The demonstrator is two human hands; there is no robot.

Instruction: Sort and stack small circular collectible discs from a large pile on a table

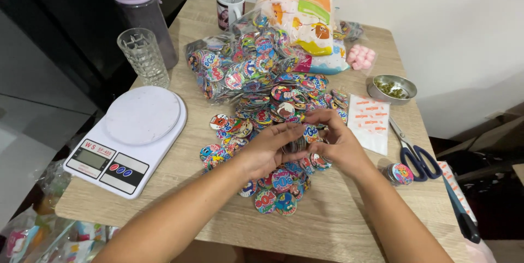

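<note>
Nearest, both forearms reach in over the wooden table point(327, 225) and meet above a loose spread of colourful round discs point(275, 189). Between them the left hand point(270, 151) and the right hand point(341, 143) clasp a small stack of discs point(299, 144), fingers curled round its edge from both sides, just above the spread and touching nothing else I can make out. To the left sits a white kitchen scale point(128, 137) with a bare platter; to the right, a short taped bundle of discs point(401, 173) stands beside blue-handled scissors point(415, 156), with a sheet of small bags point(370, 122) just beyond. Farther off, a big heap of discs in clear wrap point(245, 66) rises in the middle, a printed bag point(305, 20) leaning on it, pink sweets point(362, 57) and a small metal bowl point(391, 88) at far right, a ribbed glass point(143, 57), lilac bottle point(139, 9) and mug point(229, 7) at far left.

The stack looks held by side pressure alone, so an uneven squeeze could make it buckle and scatter into the loose discs below. Likely too, a nudged elbow might shove discs off the near edge.
</note>
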